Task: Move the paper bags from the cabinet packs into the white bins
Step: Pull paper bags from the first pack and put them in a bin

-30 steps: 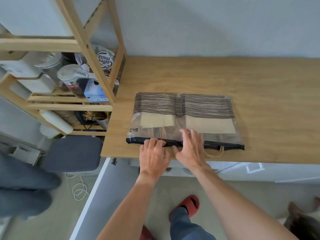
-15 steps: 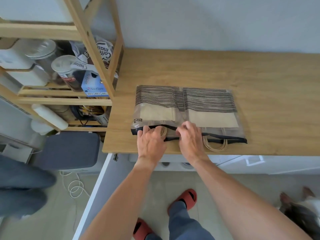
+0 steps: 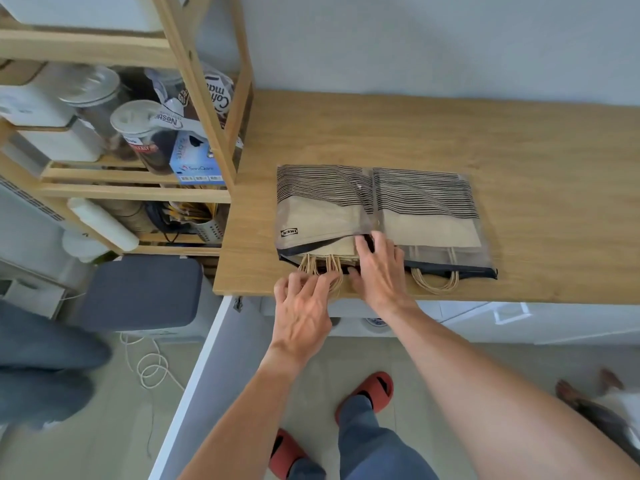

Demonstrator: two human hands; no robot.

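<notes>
A clear plastic pack (image 3: 426, 216) with a dark zip edge lies flat on the wooden counter (image 3: 450, 133). It holds two stacks of brown paper bags (image 3: 433, 230) with black stripes. The left stack's twine handles (image 3: 320, 266) stick out of the opened front edge. My left hand (image 3: 303, 313) is at the counter's edge, fingers curled on those handles. My right hand (image 3: 379, 268) presses on the pack's open mouth, fingers reaching inside. A second set of handles (image 3: 436, 284) pokes out on the right. No white bin is in view.
A wooden shelf unit (image 3: 194, 84) stands left of the counter, holding jars, a coffee creamer bag and a blue box (image 3: 197, 164). A grey stool (image 3: 142, 292) sits below. White drawers (image 3: 512, 317) run under the counter. Another person's legs (image 3: 38, 368) are at far left.
The pack's zip edge has come open on the left. The left stack's handles now stick out, and my left hand has slid back to the counter's edge onto them.
</notes>
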